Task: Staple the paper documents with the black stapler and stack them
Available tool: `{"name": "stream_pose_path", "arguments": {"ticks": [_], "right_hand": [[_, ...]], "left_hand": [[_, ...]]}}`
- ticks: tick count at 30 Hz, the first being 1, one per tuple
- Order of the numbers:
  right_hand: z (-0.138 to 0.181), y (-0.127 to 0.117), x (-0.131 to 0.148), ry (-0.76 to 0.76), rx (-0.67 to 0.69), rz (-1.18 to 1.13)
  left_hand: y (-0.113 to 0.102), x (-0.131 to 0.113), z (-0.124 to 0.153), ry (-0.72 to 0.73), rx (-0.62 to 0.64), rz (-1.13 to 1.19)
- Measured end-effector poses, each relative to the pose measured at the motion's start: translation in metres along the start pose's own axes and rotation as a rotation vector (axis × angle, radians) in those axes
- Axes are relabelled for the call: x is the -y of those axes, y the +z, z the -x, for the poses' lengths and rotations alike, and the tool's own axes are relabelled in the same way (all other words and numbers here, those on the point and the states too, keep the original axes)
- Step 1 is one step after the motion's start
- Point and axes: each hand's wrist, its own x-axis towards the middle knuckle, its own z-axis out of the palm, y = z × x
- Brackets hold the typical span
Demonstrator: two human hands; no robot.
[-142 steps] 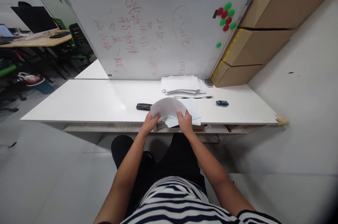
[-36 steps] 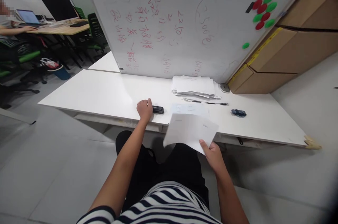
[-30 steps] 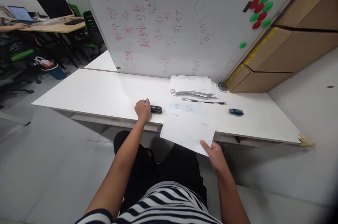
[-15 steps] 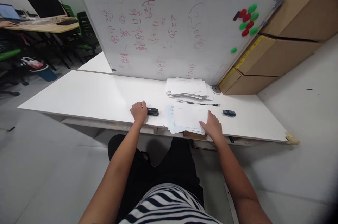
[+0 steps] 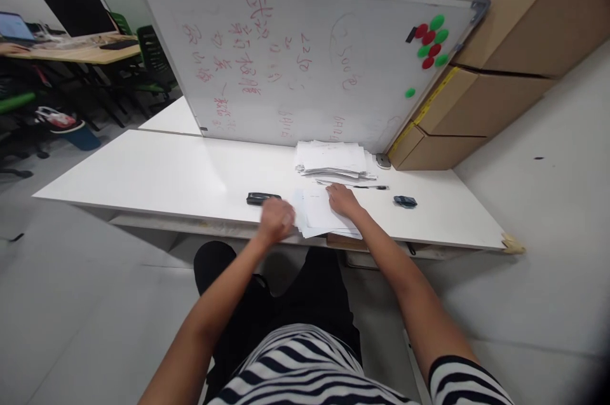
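A loose pile of white and pale blue paper sheets [image 5: 319, 217] lies at the table's front edge, its near corner slightly over it. My right hand [image 5: 343, 200] rests on the top sheet near its far edge, fingers bent and together. My left hand [image 5: 277, 219] is smeared by motion just left of the sheets, so its fingers are unclear. Right behind it a black stapler [image 5: 260, 198] lies on the table, apparently out of the hand.
A thick paper stack [image 5: 331, 162] stands against the whiteboard [image 5: 229, 74]. Before it lies a dark pen [image 5: 374, 187]. A small dark blue object [image 5: 405, 201] sits further right. Cardboard boxes [image 5: 505, 100] are piled at the right wall.
My left hand has come off the stapler and moved right toward the sheets. My right hand has shifted from the sheets' right edge to the far part of the top sheet.
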Motion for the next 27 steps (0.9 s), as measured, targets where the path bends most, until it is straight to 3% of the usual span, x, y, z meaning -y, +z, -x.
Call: {"name": "stream_pose_path", "arguments": {"ticks": [2,3,6,10,17,27], "right_hand": [[-0.002,0.001,0.003,0.018,-0.006,0.015],[-0.002,0.002,0.004,0.032,-0.012,0.024],[0.003,0.003,0.004,0.087,-0.013,0.048],[0.015,0.006,0.0,0.171,0.024,0.064],[0.024,0.01,-0.012,0.18,0.0,-0.006],[0.025,0.027,0.001,0.113,-0.194,-0.061]], "left_hand": [[0.013,-0.041,0.005,0.292,0.23,0.032],[0.02,-0.058,0.004,0.369,0.299,0.018],[0.035,-0.088,-0.009,0.299,0.427,-0.08],[0.034,-0.085,-0.027,0.233,0.559,-0.152],[0.027,-0.078,-0.026,0.26,0.565,-0.165],[0.036,-0.094,-0.017,0.23,0.468,-0.144]]}}
